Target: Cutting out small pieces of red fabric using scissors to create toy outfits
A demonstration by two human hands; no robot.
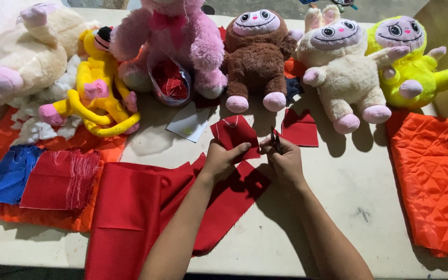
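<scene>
My left hand (220,159) pinches a small red cloth piece (233,132) with a white chalk outline, holding it up over the table. My right hand (285,159) grips dark scissors (274,140) whose blades point up at the right edge of that piece. Under both hands lies a large sheet of red cloth (146,207) spread toward the front left. Another cut red piece (301,129) lies just right of the scissors.
Several plush toys line the back: cream (22,57), yellow (97,83), pink (172,36), brown (255,57), cream rabbit (343,72), lime (416,62). A stack of red squares (60,179) and blue cloth (9,173) lie left. Orange quilted fabric (434,176) lies right.
</scene>
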